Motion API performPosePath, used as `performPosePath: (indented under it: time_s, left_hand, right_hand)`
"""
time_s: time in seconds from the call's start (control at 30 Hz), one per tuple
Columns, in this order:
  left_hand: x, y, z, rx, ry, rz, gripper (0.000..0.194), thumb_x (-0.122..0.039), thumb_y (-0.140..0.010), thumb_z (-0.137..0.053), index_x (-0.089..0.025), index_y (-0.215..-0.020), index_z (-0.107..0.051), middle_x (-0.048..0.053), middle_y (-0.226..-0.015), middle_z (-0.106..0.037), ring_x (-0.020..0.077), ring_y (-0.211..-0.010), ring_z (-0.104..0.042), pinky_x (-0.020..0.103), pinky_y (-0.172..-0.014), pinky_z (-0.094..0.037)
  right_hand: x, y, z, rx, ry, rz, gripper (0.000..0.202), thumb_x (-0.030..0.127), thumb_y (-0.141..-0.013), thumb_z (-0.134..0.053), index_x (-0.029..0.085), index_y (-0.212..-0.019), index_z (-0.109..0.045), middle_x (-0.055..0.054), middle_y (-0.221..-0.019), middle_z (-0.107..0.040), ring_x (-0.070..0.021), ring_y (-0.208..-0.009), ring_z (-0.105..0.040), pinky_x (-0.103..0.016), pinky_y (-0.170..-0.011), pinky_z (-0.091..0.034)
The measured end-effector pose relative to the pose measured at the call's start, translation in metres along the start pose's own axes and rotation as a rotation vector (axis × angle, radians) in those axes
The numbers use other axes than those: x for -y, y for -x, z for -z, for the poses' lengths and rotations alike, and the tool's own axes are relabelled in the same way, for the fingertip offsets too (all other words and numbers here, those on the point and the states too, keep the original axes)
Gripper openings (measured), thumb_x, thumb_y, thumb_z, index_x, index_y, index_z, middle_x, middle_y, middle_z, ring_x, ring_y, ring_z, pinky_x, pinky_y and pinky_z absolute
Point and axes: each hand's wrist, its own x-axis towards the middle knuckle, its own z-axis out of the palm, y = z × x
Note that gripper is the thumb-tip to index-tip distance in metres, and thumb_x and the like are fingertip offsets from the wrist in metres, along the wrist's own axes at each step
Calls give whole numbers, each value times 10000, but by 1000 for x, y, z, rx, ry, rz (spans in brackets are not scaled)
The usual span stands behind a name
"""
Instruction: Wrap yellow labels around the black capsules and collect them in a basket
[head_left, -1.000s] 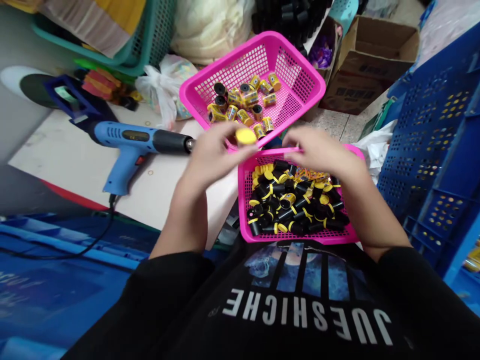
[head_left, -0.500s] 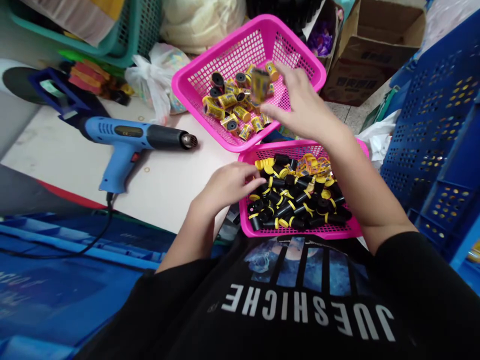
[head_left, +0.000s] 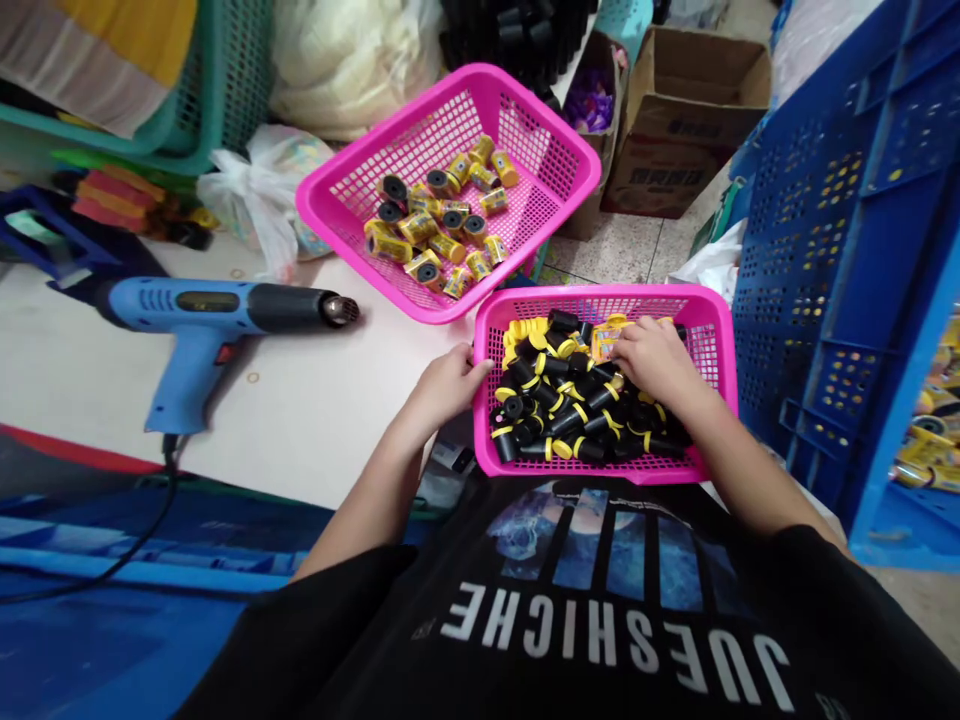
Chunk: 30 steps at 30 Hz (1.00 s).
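The fingers of the right hand (head_left: pixel 656 362) bend down close together at the orange labels (head_left: pixel 604 340) in the far right part of the near basket (head_left: pixel 607 292); whether they pinch one, I cannot tell. Half a second ago this hand was over the far basket (head_left: pixel 484 95) with a yellow-labelled canister. The left hand (head_left: pixel 446 385), then above the near basket's contents, is now at its left rim, thumb over the edge; its grip is unclear. Black canisters with yellow lids (head_left: pixel 574 415) fill much of the near basket; yellow-labelled canisters (head_left: pixel 446 245) lie in the far one, their print too small to read. The shirt (head_left: pixel 600 630) reads "JUESHICHE", upside down. A blue heat gun (head_left: pixel 191 310) lies left on the table (head_left: pixel 322 410); its plate is illegible. Far right, the dark lettering on a cardboard box (head_left: pixel 660 175) is too blurred to read.
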Motion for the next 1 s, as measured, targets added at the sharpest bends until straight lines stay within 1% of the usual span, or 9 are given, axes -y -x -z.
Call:
performPosePath:
  time_s: [0.17, 0.33, 0.37, 0.47, 0.57, 0.7, 0.77, 0.87, 1.0]
  left_hand:
    - [-29, -5, -5, -48, -198, -68, 319, -459, -966, -473, -179, -966, -625, 167, -971, -759, 319, -925, -716, 389, -799, -529]
    - [-77, 14, -19, -470, -201, -265, 349, -387, -969, -521, -145, -1184, -650, 214, -1242, -698, 361, -1200, -625, 494, -1002, -488]
    - [-89, 17, -26, -442, -116, -343, 326, -395, -976, -520, -165, -1143, -680, 171, -1190, -728, 333, -1159, -650, 469, -1005, -492]
    - [-119, 23, -55, -93, 232, -424, 330, -470, -973, -545, -212, -980, -751, 74, -973, -791, 261, -946, -726, 394, -920, -546]
    - [-137, 18, -85, 55, 699, -360, 413, -487, -920, -632, -209, -1214, -714, 86, -1221, -765, 252, -1105, -720, 370, -978, -559]
    - [-132, 4, -102, 23, 1046, -214, 508, -478, -812, -763, -155, -1199, -696, 107, -1227, -748, 253, -1126, -705, 378, -1001, -568]
    - [-119, -3, -99, 41, 1139, -149, 447, -458, -799, -777, -161, -1123, -693, 76, -1109, -762, 211, -998, -727, 352, -925, -602]
    - [-100, -8, -89, 42, 1157, -63, 302, -364, -850, -728, -186, -1075, -633, 13, -925, -736, 143, -816, -724, 310, -810, -627]
    - [-92, -10, -81, -63, 724, -157, 83, -231, -903, -625, -209, -979, -653, 14, -878, -742, 167, -792, -728, 310, -788, -594]
  right_hand:
    - [-17, 37, -3, -70, -147, -74, 156, 264, -917, -642, 246, -924, -797, -82, -962, -732, -285, -990, -607, -483, -898, -480]
    - [-24, 41, -17, -309, -441, -355, 200, 338, -796, -778, 218, -695, -653, -51, -850, -699, -252, -877, -621, -405, -830, -491]
    - [-22, 37, -18, -314, -503, -399, 257, 360, -758, -806, 219, -663, -615, -37, -829, -683, -236, -835, -614, -380, -793, -485]
    - [-12, 26, -18, -300, -695, -525, 353, 467, -722, -817, 220, -655, -575, 10, -714, -617, -183, -684, -561, -325, -687, -452]
    - [3, 20, -14, -303, -892, -468, 333, 535, -854, -672, 214, -765, -655, -5, -737, -647, -191, -728, -599, -338, -732, -489]
    - [10, 22, -4, -114, -1045, -71, 416, 484, -1007, -442, 218, -946, -756, -67, -1067, -732, -224, -1061, -652, -399, -1006, -488]
    - [4, 20, 1, -27, -1033, -74, 412, 441, -1023, -412, 227, -1066, -762, -63, -1079, -748, -220, -1024, -671, -405, -983, -509]
    - [-8, 6, 4, -49, -699, -174, 387, 314, -1003, -447, 199, -1264, -709, -99, -1210, -744, -259, -1102, -652, -445, -1007, -488]
    - [-17, -17, -4, 104, -115, -178, 418, 248, -951, -546, 167, -1340, -675, -154, -1404, -659, -379, -1311, -493, -550, -1054, -393]
